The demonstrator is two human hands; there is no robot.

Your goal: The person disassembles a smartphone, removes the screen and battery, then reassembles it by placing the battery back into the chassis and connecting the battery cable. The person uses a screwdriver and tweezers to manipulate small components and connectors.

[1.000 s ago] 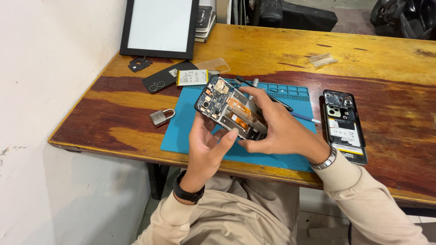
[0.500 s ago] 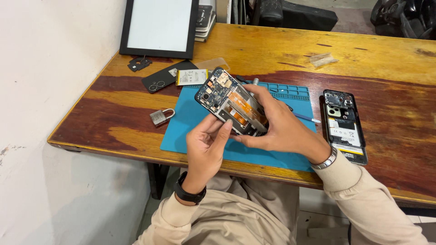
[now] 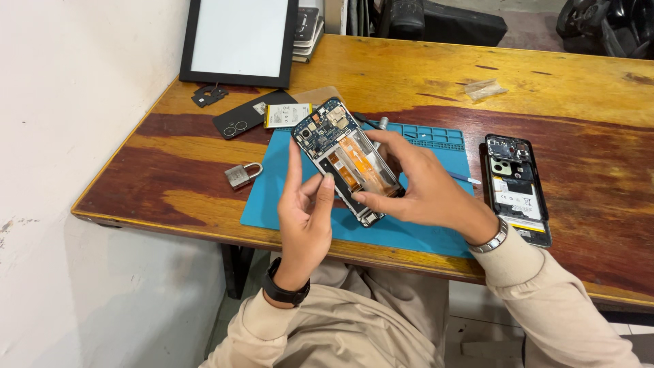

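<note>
The opened phone (image 3: 349, 160) is held in the air above the blue mat (image 3: 272, 197), internals facing up, and the main risk looks like a slip. The right hand (image 3: 426, 191) carries it by its long edges only, thumb on the near edge and fingers curled over the far one. If that pinch eases, the phone would likely drop onto the mat or the bench (image 3: 409, 75) edge just below the grip. A second risk is the bare orange flex and boards. The left hand (image 3: 306, 215) has its thumb and fingertips pressed against the phone's left edge, near the lower end, and a fingertip sliding inward could probably snag or crease the flex.

The left hand stands upright, palm toward the phone, index finger extended up along the side, its grip half closed on the frame. The right wrist is bent inward. A second open phone (image 3: 516, 187) lies well to the right of the grip, a padlock (image 3: 242, 174) to the left.
</note>
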